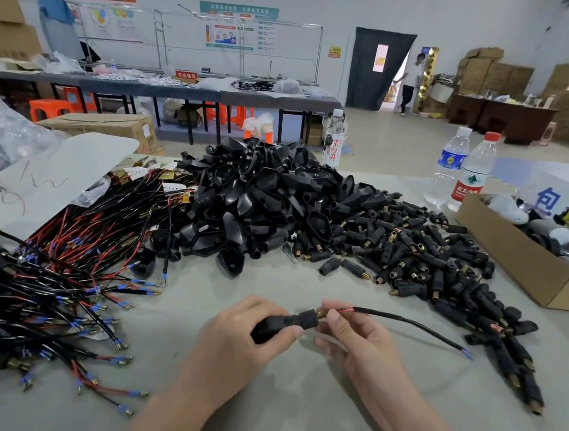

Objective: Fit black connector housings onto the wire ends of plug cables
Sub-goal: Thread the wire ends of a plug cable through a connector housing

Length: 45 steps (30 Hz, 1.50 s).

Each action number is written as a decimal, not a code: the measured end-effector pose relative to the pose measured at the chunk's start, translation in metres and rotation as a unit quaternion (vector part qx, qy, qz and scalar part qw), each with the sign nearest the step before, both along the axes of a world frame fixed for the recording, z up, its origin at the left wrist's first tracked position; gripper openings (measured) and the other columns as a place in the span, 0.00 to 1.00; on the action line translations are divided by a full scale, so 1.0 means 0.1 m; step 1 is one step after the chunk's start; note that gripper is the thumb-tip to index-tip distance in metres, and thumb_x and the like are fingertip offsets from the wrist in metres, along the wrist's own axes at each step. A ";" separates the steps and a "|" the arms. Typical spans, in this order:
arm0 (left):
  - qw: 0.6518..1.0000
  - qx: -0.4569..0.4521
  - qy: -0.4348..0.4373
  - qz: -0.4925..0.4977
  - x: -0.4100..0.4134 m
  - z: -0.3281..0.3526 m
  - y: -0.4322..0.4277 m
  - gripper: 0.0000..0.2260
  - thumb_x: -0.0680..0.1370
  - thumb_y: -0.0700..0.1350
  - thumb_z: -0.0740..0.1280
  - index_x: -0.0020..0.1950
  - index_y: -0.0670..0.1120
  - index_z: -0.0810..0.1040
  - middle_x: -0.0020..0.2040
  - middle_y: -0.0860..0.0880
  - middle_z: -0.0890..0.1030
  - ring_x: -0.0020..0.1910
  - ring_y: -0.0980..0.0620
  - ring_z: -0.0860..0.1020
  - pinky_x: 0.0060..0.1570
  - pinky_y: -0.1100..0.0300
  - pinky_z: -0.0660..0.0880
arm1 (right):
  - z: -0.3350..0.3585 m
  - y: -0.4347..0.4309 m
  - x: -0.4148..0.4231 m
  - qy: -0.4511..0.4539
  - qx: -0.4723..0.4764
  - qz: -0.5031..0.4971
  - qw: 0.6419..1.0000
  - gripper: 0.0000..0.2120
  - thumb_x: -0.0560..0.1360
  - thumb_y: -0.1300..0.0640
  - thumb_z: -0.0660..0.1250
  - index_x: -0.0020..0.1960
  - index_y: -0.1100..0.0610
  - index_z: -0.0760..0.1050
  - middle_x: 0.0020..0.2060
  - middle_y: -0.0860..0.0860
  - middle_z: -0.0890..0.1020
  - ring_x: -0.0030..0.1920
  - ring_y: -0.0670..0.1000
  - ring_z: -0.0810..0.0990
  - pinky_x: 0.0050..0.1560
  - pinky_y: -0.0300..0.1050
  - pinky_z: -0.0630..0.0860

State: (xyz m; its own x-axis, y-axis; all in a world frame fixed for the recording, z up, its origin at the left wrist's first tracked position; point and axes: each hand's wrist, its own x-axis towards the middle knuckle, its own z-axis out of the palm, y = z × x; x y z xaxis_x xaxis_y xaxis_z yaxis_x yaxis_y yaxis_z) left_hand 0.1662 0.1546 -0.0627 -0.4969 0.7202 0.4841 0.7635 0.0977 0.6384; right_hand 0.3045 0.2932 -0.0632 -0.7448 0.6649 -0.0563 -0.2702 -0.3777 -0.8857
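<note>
My left hand grips a black connector housing with a brass threaded end pointing right. My right hand pinches the black cable right at that brass end, where red wire shows. The cable trails off to the right and ends in blue-sleeved terminals lying on the table. Both hands hover over the grey table near its front edge.
A heap of black shell covers fills the table's middle, with small brass-tipped housings spread to its right. Cables with blue terminals pile up at left. A cardboard box and two water bottles stand at right.
</note>
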 end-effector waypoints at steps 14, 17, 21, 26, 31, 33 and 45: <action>0.992 0.083 -0.033 0.085 0.06 -0.05 0.11 0.17 0.79 0.56 0.57 0.39 0.51 0.80 0.43 0.59 0.80 0.44 0.56 0.80 0.45 0.56 0.75 | -0.08 -0.01 -0.07 -0.026 0.051 0.015 0.998 0.13 0.63 0.56 0.75 0.48 0.55 0.86 0.42 0.55 0.86 0.43 0.49 0.84 0.47 0.36 0.80; 0.986 0.102 -0.057 0.121 0.04 -0.05 0.10 0.18 0.77 0.56 0.54 0.39 0.51 0.80 0.42 0.58 0.81 0.44 0.57 0.79 0.46 0.59 0.73 | -0.11 -0.03 -0.09 -0.058 0.087 0.029 0.994 0.15 0.62 0.52 0.76 0.49 0.52 0.86 0.42 0.54 0.86 0.43 0.49 0.84 0.52 0.38 0.80; 0.988 0.091 -0.053 0.111 0.03 -0.06 0.10 0.19 0.78 0.57 0.53 0.41 0.52 0.80 0.42 0.58 0.81 0.43 0.57 0.79 0.44 0.58 0.74 | -0.11 -0.01 -0.09 -0.049 0.065 0.015 0.997 0.12 0.63 0.57 0.75 0.46 0.57 0.86 0.43 0.56 0.87 0.42 0.49 0.84 0.46 0.37 0.80; 0.996 0.008 0.063 0.065 0.00 -0.12 0.10 0.16 0.80 0.60 0.56 0.47 0.55 0.80 0.45 0.63 0.79 0.47 0.61 0.77 0.46 0.60 0.75 | -0.08 0.01 -0.10 -0.032 0.021 -0.002 0.999 0.05 0.74 0.67 0.67 0.48 0.67 0.81 0.38 0.60 0.86 0.37 0.51 0.86 0.37 0.36 0.81; 0.988 -0.043 0.148 0.007 -0.01 -0.16 0.08 0.16 0.79 0.66 0.57 0.53 0.59 0.79 0.46 0.63 0.79 0.46 0.63 0.77 0.42 0.63 0.75 | -0.04 -0.02 -0.08 -0.051 0.035 -0.002 0.998 0.05 0.77 0.68 0.65 0.48 0.66 0.80 0.39 0.60 0.86 0.38 0.51 0.86 0.37 0.36 0.80; 0.986 -0.044 0.160 -0.003 -0.02 -0.15 0.09 0.15 0.79 0.66 0.58 0.54 0.60 0.78 0.45 0.62 0.79 0.44 0.63 0.77 0.40 0.63 0.75 | -0.05 -0.01 -0.07 -0.051 0.037 -0.013 0.998 0.04 0.77 0.67 0.65 0.48 0.66 0.80 0.40 0.61 0.86 0.39 0.53 0.86 0.38 0.37 0.81; 0.942 -0.121 0.313 -0.013 -0.36 0.22 -0.27 0.18 0.80 0.61 0.56 0.54 0.53 0.82 0.46 0.57 0.82 0.47 0.53 0.80 0.45 0.59 0.77 | 0.02 -0.21 -0.09 -0.072 0.082 0.037 0.993 0.17 0.69 0.57 0.71 0.57 0.59 0.80 0.50 0.57 0.86 0.49 0.54 0.86 0.41 0.43 0.83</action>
State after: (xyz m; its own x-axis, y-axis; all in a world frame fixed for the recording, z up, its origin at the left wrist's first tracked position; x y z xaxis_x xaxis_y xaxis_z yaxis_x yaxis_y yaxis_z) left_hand 0.1303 0.1280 -0.0404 -0.1486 0.8550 0.4968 0.9872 0.1580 0.0233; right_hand 0.2960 0.2719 -0.0611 -0.7845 0.6170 -0.0621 -0.1121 -0.2396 -0.9644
